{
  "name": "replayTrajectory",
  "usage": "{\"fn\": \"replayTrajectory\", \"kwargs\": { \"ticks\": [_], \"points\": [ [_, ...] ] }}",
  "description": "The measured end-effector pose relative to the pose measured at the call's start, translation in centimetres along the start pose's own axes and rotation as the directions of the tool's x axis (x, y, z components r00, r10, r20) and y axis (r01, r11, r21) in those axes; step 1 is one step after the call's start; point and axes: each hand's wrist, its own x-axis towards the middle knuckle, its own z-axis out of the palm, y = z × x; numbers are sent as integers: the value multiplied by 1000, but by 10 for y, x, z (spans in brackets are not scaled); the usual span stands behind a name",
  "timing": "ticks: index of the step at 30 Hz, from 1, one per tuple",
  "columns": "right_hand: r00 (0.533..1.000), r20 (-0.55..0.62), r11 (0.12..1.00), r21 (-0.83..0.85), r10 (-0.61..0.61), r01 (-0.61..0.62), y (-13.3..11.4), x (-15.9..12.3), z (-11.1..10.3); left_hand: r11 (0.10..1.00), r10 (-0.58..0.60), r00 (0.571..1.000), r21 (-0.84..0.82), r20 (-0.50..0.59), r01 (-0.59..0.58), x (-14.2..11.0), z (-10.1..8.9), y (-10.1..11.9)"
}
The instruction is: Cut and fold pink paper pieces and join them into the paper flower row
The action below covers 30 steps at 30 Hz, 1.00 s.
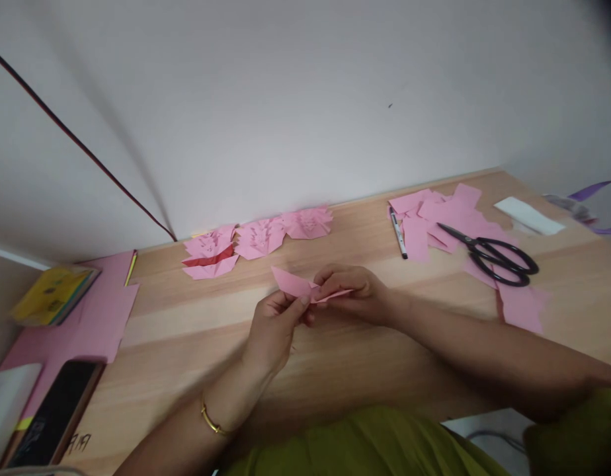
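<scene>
A folded piece of pink paper (291, 283) is held up over the middle of the wooden table. My left hand (276, 324) pinches its lower edge between thumb and fingers. On the other side, my right hand (360, 293) is closed on the same paper, its fingers curled over the right part. The two hands almost meet, and their fingers hide some of the folds. Just beyond them, cut and folded pink paper pieces (260, 238) stand in a row along the wall, with a red strip (211, 256) on the leftmost one.
Black-handled scissors (501, 258) and a marker pen (398, 233) lie on pink paper scraps (449, 215) at the right. Nearby is a white strip (528, 215). Pink sheets (100, 324), a yellow packet (52, 294) and a dark phone (57, 413) occupy the left. A cable (82, 145) runs down the wall.
</scene>
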Motion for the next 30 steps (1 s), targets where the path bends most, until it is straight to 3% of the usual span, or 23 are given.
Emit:
{"fn": "replayTrajectory", "kwargs": {
  "ticks": [6,12,23,30],
  "points": [
    [968,-63,925,316,241,-210,-6,2,11,985,123,992,125,-17,-120,0,-4,-8],
    [947,39,801,522,319,-292,-9,4,15,934,164,986,325,-19,-149,-1,-4,-5],
    [903,-43,833,408,428,-375,-7,4,13,877,171,985,462,-35,-136,-3,0,-1],
    [912,-33,835,417,409,-359,-7,4,11,866,156,986,489,-61,-107,-2,1,2]
  ]
}}
